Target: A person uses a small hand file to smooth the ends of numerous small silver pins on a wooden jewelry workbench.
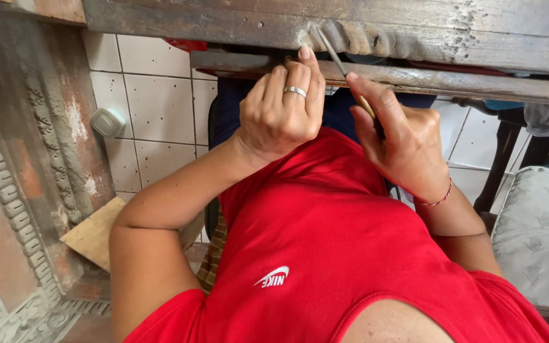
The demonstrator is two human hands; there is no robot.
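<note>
A thin carving tool (338, 63) with a metal blade and a wooden handle points up at a weathered carved wooden beam (414, 32), its tip on the beam's lower edge. My right hand (401, 143), with a red thread bracelet on the wrist, grips the handle. My left hand (281, 111) wears a silver ring; its fingers are curled, and the fingertips press against the blade just below the beam. A narrower wooden rail (465, 82) runs under the beam, behind both hands. My red shirt fills the lower part of the view.
A large ornately carved wooden panel (14, 190) stands at the left. White floor tiles (160, 108) hold a small round white object (107, 122) and a flat wood offcut (93, 235). At the right are a grey patterned cushion (541, 235) and dark furniture legs (503, 159).
</note>
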